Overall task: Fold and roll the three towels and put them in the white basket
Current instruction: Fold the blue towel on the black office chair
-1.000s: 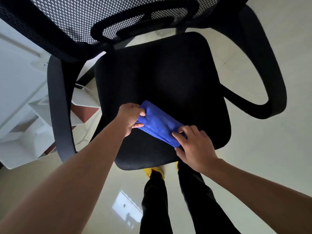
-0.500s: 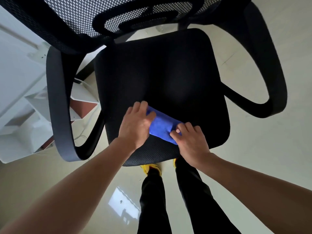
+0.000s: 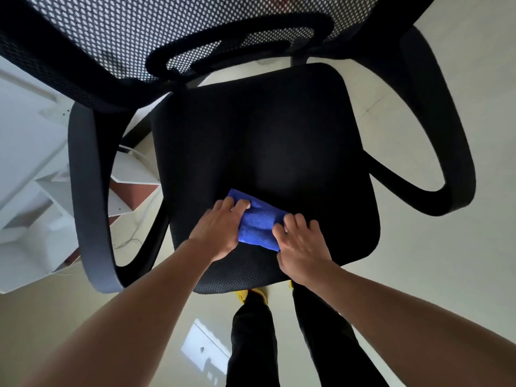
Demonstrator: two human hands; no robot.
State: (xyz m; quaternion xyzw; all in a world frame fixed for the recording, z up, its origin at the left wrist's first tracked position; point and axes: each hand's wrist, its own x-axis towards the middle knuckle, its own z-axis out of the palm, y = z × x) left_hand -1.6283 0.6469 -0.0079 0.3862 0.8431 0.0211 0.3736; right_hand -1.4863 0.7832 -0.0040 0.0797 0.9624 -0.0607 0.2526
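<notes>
A small blue towel [image 3: 258,223], folded into a narrow band, lies on the front part of a black office chair seat [image 3: 279,135]. My left hand [image 3: 220,229] presses on the towel's left end, fingers curled over its edge. My right hand [image 3: 303,243] covers the right end, fingertips on the cloth. Both hands hold the towel down against the seat. No white basket and no other towels are in view.
The chair's mesh backrest [image 3: 167,32] rises at the top, with armrests on the left [image 3: 89,196] and right [image 3: 446,135]. White furniture pieces [image 3: 30,174] stand on the pale floor at left. My legs and yellow shoes [image 3: 251,293] show below the seat.
The left hand went from pinching the towel's lifted left end to lying flat on it. The towel now lies shorter and flatter between both hands, which sit closer together.
</notes>
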